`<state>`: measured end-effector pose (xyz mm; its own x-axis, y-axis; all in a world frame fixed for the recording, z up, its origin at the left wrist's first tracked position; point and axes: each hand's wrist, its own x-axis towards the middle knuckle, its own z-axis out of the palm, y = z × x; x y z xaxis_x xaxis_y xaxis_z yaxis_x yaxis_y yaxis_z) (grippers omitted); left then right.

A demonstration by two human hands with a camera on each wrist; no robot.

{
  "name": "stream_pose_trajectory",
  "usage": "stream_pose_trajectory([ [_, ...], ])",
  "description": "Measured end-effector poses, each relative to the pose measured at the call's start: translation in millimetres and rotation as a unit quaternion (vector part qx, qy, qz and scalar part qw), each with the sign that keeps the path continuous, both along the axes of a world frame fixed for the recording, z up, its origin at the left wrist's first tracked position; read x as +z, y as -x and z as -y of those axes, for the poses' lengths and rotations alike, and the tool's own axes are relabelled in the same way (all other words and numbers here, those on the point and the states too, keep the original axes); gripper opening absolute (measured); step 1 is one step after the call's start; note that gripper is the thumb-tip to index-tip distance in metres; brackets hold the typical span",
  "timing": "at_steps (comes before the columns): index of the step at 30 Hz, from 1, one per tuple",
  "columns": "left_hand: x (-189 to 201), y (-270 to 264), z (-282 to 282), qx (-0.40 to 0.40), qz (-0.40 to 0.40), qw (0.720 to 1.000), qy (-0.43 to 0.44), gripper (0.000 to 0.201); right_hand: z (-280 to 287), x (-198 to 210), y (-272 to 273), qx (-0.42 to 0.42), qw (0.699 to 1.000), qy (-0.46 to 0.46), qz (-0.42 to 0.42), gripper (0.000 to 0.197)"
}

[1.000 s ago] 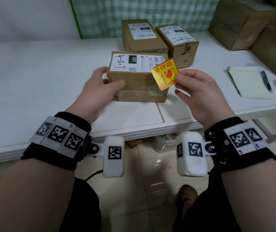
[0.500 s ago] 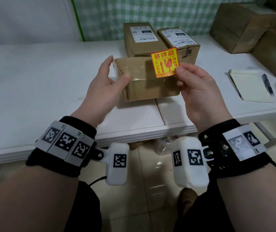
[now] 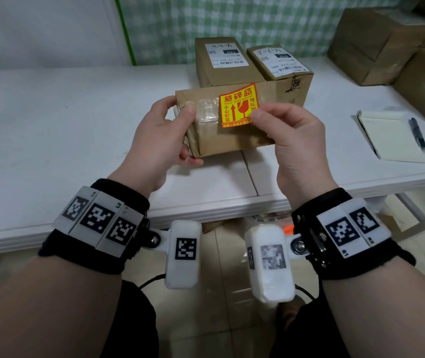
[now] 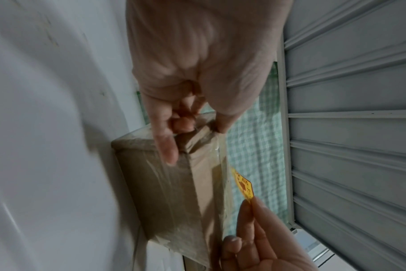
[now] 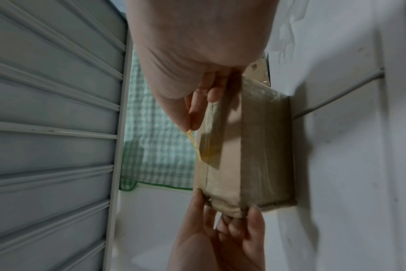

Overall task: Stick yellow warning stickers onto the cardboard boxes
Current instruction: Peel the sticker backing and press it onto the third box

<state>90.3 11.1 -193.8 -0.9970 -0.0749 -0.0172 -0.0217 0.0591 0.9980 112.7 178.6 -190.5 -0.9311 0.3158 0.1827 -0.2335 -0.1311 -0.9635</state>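
A small taped cardboard box [image 3: 232,135] stands tipped up on the white table [image 3: 51,120], its plain brown face toward me. My left hand [image 3: 170,130] grips its left end, thumb on the front and fingers wrapped behind. My right hand [image 3: 281,125] pinches the lower right corner of a yellow and red warning sticker [image 3: 238,105] and holds it flat against the box's front face. In the left wrist view the sticker [image 4: 243,185] stands edge-on just off the box [image 4: 174,192]. In the right wrist view the sticker [image 5: 194,144] touches the box [image 5: 243,150] at its far end.
Two labelled cardboard boxes [image 3: 224,63] [image 3: 281,71] stand just behind the held one. Larger boxes [image 3: 376,42] are stacked at the back right. A notepad [image 3: 386,138] and a pen [image 3: 417,133] lie on the table's right side. A checked green cloth hangs behind.
The box was turned up from lying flat, label side away, and drawn closer. My right hand brought the sticker from beside the box onto its front face.
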Motion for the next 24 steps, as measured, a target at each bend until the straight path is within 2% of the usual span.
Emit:
stream_pose_trajectory([
  [10,0.9,1.2,0.3,0.006,0.005,1.0,-0.009,0.039,6.0,-2.6,2.7,-0.008,1.0,-0.013,-0.019,0.014],
  [24,1.8,-0.4,-0.9,0.005,0.003,1.0,-0.005,0.039,15.0,-13.1,9.6,-0.077,0.989,-0.123,-0.016,0.018],
])
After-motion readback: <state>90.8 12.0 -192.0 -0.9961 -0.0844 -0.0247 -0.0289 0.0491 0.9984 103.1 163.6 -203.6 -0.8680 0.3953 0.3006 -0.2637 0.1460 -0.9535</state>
